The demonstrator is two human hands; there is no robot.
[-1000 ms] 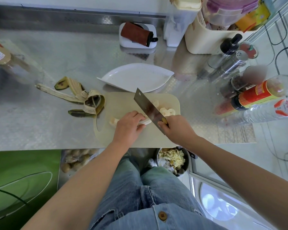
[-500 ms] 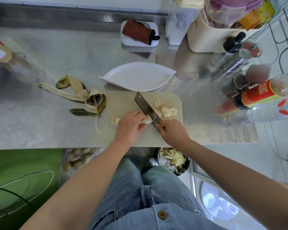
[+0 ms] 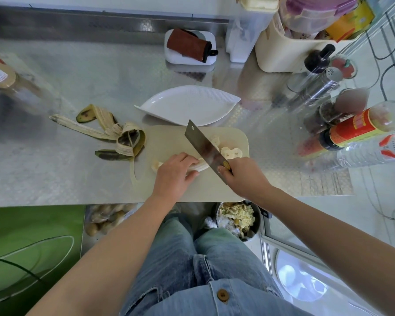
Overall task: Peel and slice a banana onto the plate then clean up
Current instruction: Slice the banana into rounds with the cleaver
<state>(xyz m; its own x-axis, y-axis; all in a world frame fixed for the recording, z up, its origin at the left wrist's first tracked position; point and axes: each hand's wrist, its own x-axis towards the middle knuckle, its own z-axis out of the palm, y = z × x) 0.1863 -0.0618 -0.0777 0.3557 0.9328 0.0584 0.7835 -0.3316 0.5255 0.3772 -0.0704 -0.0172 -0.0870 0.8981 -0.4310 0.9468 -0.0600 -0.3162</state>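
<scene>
- The cutting board (image 3: 169, 137) sits on the steel desk (image 3: 55, 179) at its near edge, so I'm placing everything off that.
- The peeled banana (image 3: 201, 166) lies across the middle of the board. Its uncut part is mostly under the left hand (image 3: 172, 176), with one stubby end poking out on the board's handle-slot side.
- Left-hand fingers (image 3: 187, 157) are curled down over the banana and pin it to the board.
- The right hand (image 3: 244, 176) is over the board's near right corner, fingers wrapped tight round the handle of the knife (image 3: 203, 144).
- The knife is a big rectangular cleaver. Its blade runs diagonally toward the board's far edge, right at the banana's cut end.
- I can't tell if the edge is actually touching the board or the fruit.
- The cut slices (image 3: 232, 152) are piled on the board just past the blade, toward its right edge. A couple more are half hidden behind the steel.
- The white leaf-shaped plate (image 3: 187, 106) sits right behind the board's far edge, with no slices on it.
- The banana peel (image 3: 114, 133) is sprawled on the desk off the board's left side, one curl just overlapping the corner.
- Sauce bottles (image 3: 356, 126) lie well off to the board's right.
- A bin of scraps (image 3: 237, 217) sits on the floor below the board's near edge.
</scene>
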